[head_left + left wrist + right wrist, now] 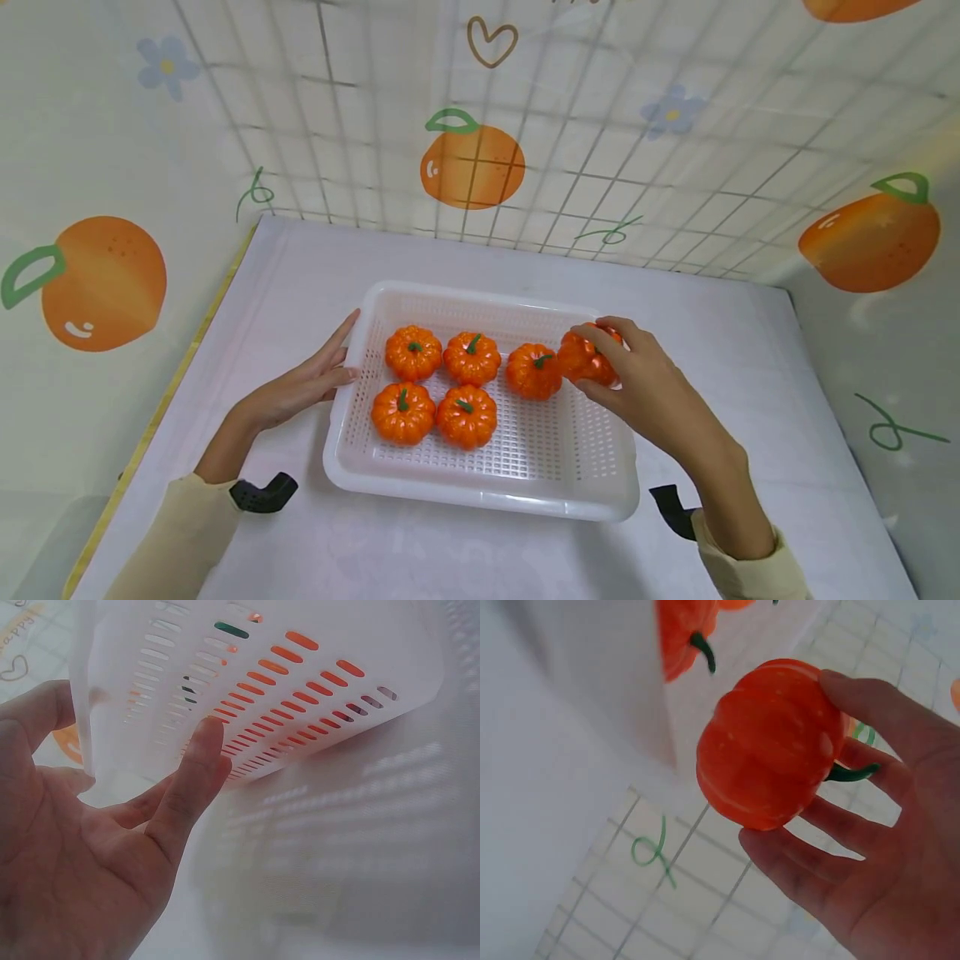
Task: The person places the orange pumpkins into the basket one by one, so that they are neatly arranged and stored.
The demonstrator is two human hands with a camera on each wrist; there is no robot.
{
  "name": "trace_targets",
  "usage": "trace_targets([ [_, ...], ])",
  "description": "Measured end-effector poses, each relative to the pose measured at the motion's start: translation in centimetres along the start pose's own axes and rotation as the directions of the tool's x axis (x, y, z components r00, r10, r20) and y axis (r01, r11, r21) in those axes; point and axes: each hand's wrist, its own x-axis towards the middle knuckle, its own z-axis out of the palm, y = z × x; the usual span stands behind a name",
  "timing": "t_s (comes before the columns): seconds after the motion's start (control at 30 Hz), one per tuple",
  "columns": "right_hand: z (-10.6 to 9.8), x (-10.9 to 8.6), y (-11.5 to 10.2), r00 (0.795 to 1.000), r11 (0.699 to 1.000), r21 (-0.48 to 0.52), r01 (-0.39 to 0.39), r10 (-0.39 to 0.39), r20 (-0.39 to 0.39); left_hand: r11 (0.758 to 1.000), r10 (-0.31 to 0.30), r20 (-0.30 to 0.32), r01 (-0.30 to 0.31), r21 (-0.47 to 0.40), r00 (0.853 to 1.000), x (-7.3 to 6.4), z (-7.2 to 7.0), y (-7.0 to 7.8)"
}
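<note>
A small orange toy pumpkin [589, 357] with a green stem is held in my right hand [648, 379], over the right end of a white plastic basket [480, 498]. The right wrist view shows the thumb and fingertips pinching the pumpkin [769, 746] at its sides, its stem toward the palm. My left hand [303, 385] rests against the basket's left side. In the left wrist view, its fairly straight fingers touch the slotted wall [300, 727] and the rim. Several similar pumpkins [403, 413] sit in the basket, the nearest pumpkin [534, 372] just left of the held one.
The basket stands on a white-covered table [720, 333] with a yellow strip [161, 425] along its left edge. Behind it rises a wire grid [360, 125] under a clear sheet printed with oranges [472, 167]. Pale panels flank both sides.
</note>
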Motion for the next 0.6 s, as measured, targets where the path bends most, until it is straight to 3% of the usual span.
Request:
trace_targets([
  [0.27,1.2,1.1,-1.4,0.991,0.996,0.02,0.09,-0.092,0.094,1.0,0.004,0.004,-0.004,0.005,1.0,0.0,0.0,-0.1],
  [0.6,1.9,1.9,-3.2,0.958,0.995,0.038,0.091,-0.098,0.27,1.0,-0.006,-0.005,0.006,0.001,1.0,0.0,0.0,-0.1],
])
